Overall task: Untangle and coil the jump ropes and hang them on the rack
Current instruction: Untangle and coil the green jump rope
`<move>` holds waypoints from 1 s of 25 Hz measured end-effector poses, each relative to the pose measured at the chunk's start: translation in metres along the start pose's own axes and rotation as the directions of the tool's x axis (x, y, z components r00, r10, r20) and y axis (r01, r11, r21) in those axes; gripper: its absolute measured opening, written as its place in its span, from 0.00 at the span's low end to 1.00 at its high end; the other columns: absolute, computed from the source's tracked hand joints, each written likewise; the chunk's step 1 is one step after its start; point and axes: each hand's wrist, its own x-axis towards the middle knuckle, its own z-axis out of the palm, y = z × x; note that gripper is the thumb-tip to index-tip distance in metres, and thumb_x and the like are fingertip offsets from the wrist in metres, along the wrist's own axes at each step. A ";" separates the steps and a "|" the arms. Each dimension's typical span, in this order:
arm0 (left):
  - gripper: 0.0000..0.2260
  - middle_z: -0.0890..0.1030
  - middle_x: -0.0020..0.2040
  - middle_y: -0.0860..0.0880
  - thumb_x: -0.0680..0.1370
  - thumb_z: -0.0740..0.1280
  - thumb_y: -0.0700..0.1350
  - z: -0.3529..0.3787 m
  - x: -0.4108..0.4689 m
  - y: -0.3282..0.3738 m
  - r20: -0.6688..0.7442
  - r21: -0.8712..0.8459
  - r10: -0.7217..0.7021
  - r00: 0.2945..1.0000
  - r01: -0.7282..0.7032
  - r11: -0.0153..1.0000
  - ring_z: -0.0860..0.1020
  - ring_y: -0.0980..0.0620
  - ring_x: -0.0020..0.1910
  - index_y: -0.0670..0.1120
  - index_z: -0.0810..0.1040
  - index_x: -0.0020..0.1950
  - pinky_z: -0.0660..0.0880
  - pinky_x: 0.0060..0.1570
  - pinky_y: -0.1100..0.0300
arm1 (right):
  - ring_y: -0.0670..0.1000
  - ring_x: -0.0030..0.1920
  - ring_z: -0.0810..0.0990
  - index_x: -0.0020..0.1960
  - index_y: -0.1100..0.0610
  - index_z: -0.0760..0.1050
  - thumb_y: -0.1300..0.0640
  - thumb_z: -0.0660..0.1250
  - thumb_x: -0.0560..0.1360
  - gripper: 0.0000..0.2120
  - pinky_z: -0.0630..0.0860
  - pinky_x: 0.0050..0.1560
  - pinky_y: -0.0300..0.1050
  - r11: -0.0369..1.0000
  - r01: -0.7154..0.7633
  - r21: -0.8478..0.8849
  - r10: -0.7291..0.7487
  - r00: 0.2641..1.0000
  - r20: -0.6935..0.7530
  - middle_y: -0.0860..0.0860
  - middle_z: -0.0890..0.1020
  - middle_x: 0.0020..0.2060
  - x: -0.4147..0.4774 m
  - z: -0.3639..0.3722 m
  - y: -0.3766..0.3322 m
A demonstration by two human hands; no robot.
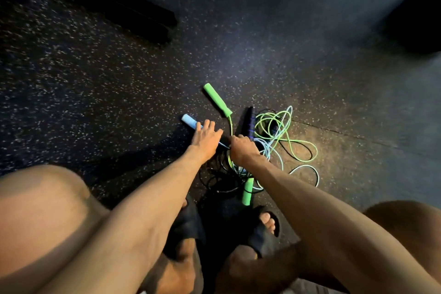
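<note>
Three jump ropes lie snarled in one tangle of thin cords (269,136) on the floor, just beyond the person's feet and slightly right of centre. By my judgement the cords are light, limp and a little springy, smooth enough to slide over one another. Tugging mid-length would likely tighten the knot. The stiff padded handles are the sure places to take hold, each then fed back through the loops.

One rope is lime green, with a far green handle (217,100) pointing away to the left and a near green handle (247,191) lying close to the feet. One is pale blue, and its pale blue handle (189,122) sticks out to the left. The third is black, its dark ribbed handle (248,122) lying at the far side of the heap, with black loops spilling near and left.

The left hand (206,137) lies over the pale blue handle with fingers nearly straight and spread. I cannot tell whether it presses on it. The right hand (242,149) is curled into a fist, gripping a bunch of cords at the middle of the tangle.

Around them, black slide sandals (265,229) sit on a dark speckled rubber floor (95,79), and a long black padded bar (109,5) lies far left.
</note>
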 end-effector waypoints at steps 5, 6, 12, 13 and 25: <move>0.15 0.76 0.62 0.45 0.79 0.62 0.43 -0.002 0.026 0.005 -0.090 -0.487 -0.200 0.976 0.133 0.863 0.72 0.42 0.64 0.50 0.70 0.66 0.65 0.62 0.44 | 0.65 0.59 0.80 0.60 0.63 0.72 0.57 0.60 0.80 0.12 0.76 0.54 0.54 0.970 -0.058 0.235 0.080 0.993 -0.083 0.64 0.81 0.57 0.017 0.003 0.010; 0.15 0.77 0.62 0.45 0.79 0.62 0.44 -0.004 0.038 0.006 -0.055 -0.611 -0.250 0.967 0.165 0.774 0.73 0.42 0.64 0.49 0.70 0.67 0.66 0.62 0.44 | 0.65 0.58 0.80 0.60 0.64 0.71 0.59 0.59 0.80 0.11 0.76 0.54 0.54 0.960 -0.082 0.266 0.115 0.987 -0.110 0.64 0.81 0.57 0.024 0.001 0.011; 0.10 0.83 0.55 0.37 0.78 0.66 0.41 0.004 0.075 0.007 0.097 -0.847 -0.382 0.919 0.278 0.454 0.79 0.39 0.56 0.37 0.82 0.53 0.74 0.56 0.51 | 0.64 0.58 0.81 0.56 0.64 0.75 0.59 0.61 0.79 0.11 0.76 0.55 0.53 0.861 -0.173 0.479 0.252 0.962 -0.104 0.63 0.82 0.56 0.058 0.001 0.001; 0.10 0.83 0.53 0.36 0.78 0.66 0.41 0.002 0.077 0.007 0.118 -0.862 -0.389 0.914 0.289 0.417 0.80 0.40 0.52 0.35 0.83 0.51 0.74 0.52 0.53 | 0.63 0.56 0.82 0.53 0.63 0.76 0.58 0.63 0.77 0.09 0.77 0.53 0.53 0.825 -0.161 0.541 0.239 0.968 -0.076 0.64 0.82 0.54 0.063 0.001 -0.001; 0.10 0.85 0.47 0.39 0.79 0.66 0.46 -0.094 0.042 0.006 0.285 -0.950 -0.369 0.885 0.312 0.012 0.77 0.58 0.24 0.38 0.79 0.53 0.71 0.36 0.62 | 0.56 0.42 0.78 0.37 0.59 0.74 0.61 0.68 0.75 0.09 0.68 0.41 0.43 0.804 0.041 0.593 0.045 0.991 -0.129 0.59 0.81 0.40 0.016 -0.051 0.013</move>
